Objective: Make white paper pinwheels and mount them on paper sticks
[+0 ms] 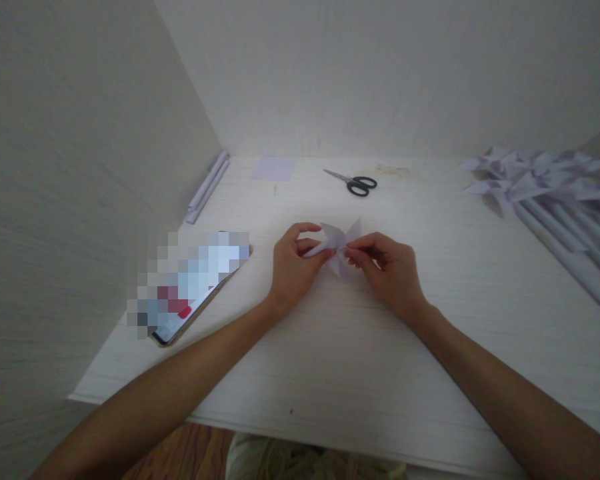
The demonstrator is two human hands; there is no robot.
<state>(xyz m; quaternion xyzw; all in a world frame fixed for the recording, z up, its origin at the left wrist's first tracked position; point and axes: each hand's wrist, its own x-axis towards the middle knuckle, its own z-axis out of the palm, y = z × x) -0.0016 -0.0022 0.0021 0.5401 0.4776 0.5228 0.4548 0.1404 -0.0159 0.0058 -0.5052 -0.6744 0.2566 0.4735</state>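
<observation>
Between my two hands is a pale lilac folded paper flower point(335, 236) with pointed petals spreading outward. My left hand point(299, 262) grips it from the left, thumb near its centre and fingers behind a petal. From the right, my right hand point(387, 268) pinches the paper close to the flower's middle with thumb and forefinger. The fingertips cover part of the centre. Beyond the hands lies a pair of scissors point(359, 185) with black handles, its blades pointing left.
A phone point(200, 287) with a lit, blurred screen lies at the left. Rolled paper tubes point(207, 188) rest by the left wall, near a flat lilac paper square point(274, 168). Several folded paper flowers point(525, 175) and paper tubes point(567, 257) are heaped on the white table point(300, 360) at the right.
</observation>
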